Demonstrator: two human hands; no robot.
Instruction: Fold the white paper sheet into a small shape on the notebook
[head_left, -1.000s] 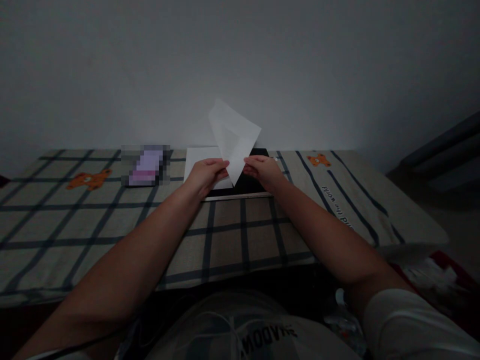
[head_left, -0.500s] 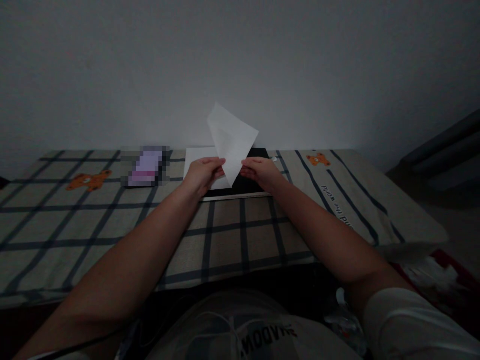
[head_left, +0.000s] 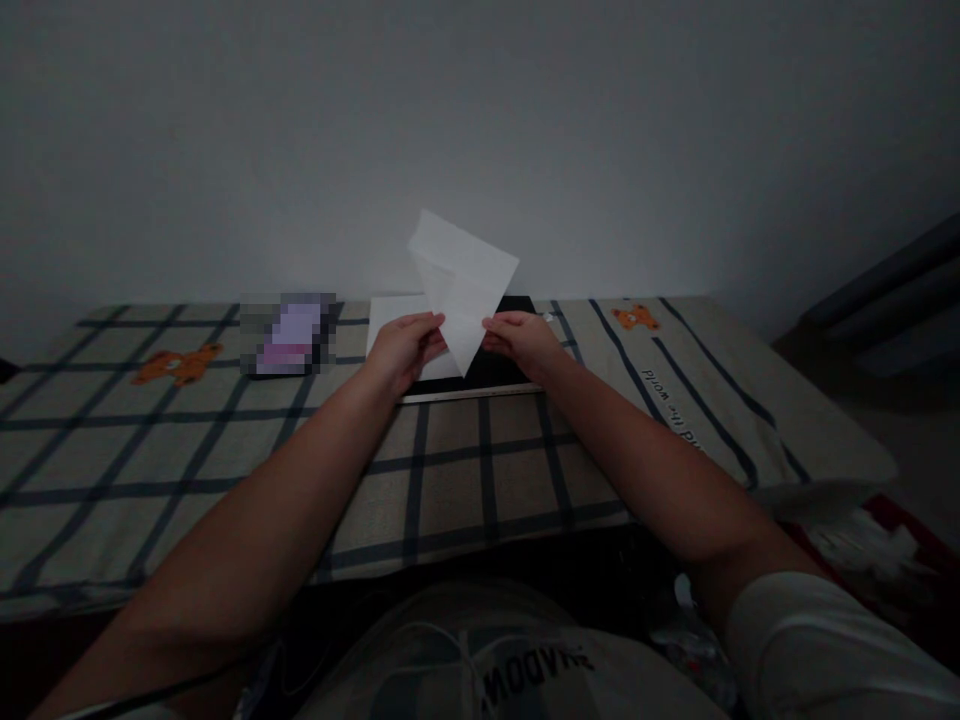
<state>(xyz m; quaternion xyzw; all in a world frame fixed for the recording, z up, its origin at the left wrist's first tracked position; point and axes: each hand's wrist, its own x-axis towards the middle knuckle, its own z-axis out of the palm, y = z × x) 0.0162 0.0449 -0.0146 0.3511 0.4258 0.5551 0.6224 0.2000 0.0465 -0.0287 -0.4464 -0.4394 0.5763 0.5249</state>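
White paper stands at the centre of the frame, folded, raised between your two hands, its pointed end aimed down. Change over the last half second: its top corner leans further toward the upper left, and more of the shaded fold along its left side shows. Reading: you seem to be working that left layer, and the fold does not look pressed flat.

Your left hand is a little further left than in the earlier frame, so the gap between your two sets of fingertips is wider. Thumb and fingers are drawn together in a pinch at the left edge of the paper. Your right hand holds nearly its same place, thumb and fingers likewise closed in a pinch at the right edge. How firmly either one grips, you cannot tell from this view.

Behind and below the paper, a white sheet lies partly over a dark flat board; both look unmoved. A pixelated phone-like device lies left of centre on the checked cloth, also in its earlier place. Light is dim; fine crease lines are hard to make out.
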